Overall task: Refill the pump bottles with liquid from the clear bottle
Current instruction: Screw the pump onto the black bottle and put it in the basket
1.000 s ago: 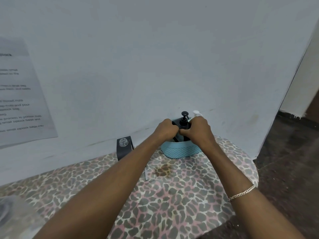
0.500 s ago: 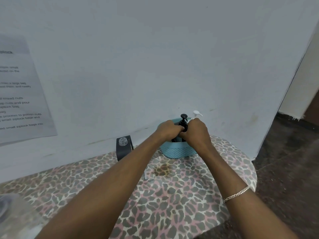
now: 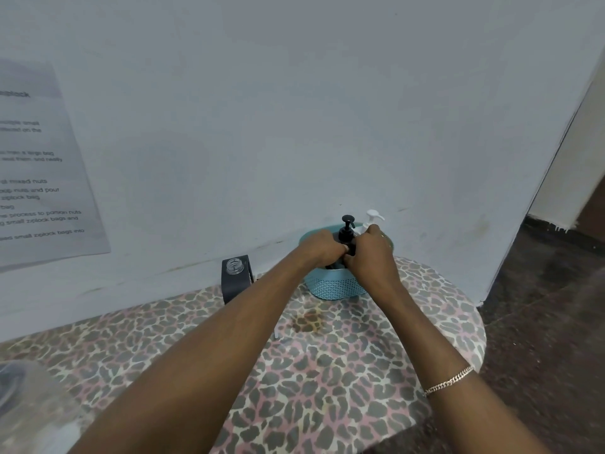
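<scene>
Clamping my left hand [image 3: 322, 249] and right hand [image 3: 370, 255] fingers round the black pump bottle [image 3: 347, 228]; hard twisting could tip the basket [image 3: 337, 286] beneath them.

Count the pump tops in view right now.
2. A black pump and a white pump to its right, both standing in the blue basket. The left hand and right hand there may hide more.

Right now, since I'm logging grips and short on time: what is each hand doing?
Left hand: grips the black pump bottle that stands in the blue basket.
Right hand: grips the same bottle, just below its pump head.
</scene>
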